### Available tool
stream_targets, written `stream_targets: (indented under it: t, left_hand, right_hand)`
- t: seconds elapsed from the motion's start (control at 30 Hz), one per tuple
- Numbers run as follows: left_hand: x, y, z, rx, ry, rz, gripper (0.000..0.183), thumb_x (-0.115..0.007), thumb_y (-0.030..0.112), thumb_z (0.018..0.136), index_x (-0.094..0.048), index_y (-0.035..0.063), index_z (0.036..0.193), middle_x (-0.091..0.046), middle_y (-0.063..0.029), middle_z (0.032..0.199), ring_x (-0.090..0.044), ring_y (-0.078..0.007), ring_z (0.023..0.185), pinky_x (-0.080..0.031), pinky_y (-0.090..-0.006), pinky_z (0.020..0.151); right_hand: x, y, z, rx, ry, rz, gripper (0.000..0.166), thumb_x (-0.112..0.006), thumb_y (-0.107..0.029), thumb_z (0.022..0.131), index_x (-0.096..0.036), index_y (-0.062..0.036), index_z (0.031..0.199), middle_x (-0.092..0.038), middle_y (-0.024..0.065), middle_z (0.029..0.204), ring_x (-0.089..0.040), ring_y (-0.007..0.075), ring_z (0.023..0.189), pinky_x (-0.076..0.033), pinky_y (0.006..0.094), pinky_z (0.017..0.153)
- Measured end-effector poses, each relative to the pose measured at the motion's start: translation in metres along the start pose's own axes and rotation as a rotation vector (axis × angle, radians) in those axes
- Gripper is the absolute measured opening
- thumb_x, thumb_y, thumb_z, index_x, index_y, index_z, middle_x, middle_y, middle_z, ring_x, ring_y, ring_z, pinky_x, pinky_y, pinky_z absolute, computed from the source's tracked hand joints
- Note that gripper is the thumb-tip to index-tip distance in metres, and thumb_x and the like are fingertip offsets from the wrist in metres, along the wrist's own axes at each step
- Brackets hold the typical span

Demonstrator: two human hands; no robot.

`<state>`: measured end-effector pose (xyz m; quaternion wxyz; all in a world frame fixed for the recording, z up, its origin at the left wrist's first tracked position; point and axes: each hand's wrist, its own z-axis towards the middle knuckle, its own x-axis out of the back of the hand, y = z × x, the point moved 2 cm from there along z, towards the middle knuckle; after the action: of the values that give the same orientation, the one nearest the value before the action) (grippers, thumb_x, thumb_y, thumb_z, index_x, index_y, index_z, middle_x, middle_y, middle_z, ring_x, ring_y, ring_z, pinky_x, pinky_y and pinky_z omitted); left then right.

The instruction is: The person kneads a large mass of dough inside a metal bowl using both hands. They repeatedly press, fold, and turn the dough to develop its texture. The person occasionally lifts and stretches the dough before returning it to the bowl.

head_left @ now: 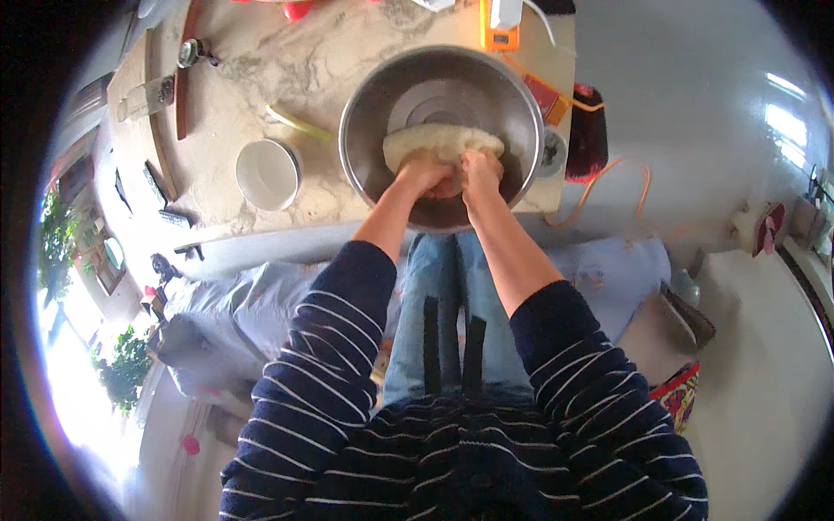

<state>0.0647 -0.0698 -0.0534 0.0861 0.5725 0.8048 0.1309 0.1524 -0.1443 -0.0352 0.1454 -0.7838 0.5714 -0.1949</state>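
A wide stainless steel basin (pixel 365 98) stands at the front edge of a marble-patterned table. Inside it lies a thick lump of pale dough (pixel 423 137), stretched sideways across the lower half of the basin. My left hand (pixel 427 174) is curled with its knuckles down on the near side of the dough. Close to its right, my right hand (pixel 481 172) grips the dough's near edge with bent fingers. The fingertips of both hands are partly hidden.
A white bowl (pixel 267 176) and a pale green stalk-like thing (pixel 300 124) are left of the basin. Farther left lies a clear jar (pixel 146 99). An orange power strip (pixel 500 39) with a white plug sits behind. A glass container (pixel 554 153) stands at right.
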Motion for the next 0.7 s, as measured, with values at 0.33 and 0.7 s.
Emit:
stream_targets:
  t: [0.33,0.7]
  left_hand:
    - [0.009,0.016,-0.017,0.089,-0.146,0.004,0.022,-0.058,0.022,0.075,-0.062,0.0007,0.07,-0.061,-0.0084,0.059,-0.058,-0.0154,0.047,-0.047,-0.0253,0.044]
    - [0.01,0.021,-0.018,0.04,-0.268,0.053,0.028,-0.055,0.026,0.077,-0.06,0.0008,0.066,-0.06,-0.0087,0.056,-0.058,-0.0162,0.046,-0.045,-0.0251,0.042]
  right_hand:
    - [-0.012,0.011,0.032,0.082,0.048,-0.256,0.024,-0.056,0.0,0.066,-0.038,-0.0109,0.054,-0.041,-0.0007,0.051,-0.034,0.0086,0.039,-0.024,0.0267,0.035]
    - [-0.001,-0.009,0.049,0.044,-0.367,-0.677,0.011,-0.054,-0.002,0.065,-0.047,-0.0053,0.057,-0.043,0.0024,0.051,-0.039,0.0119,0.04,-0.026,0.0299,0.036]
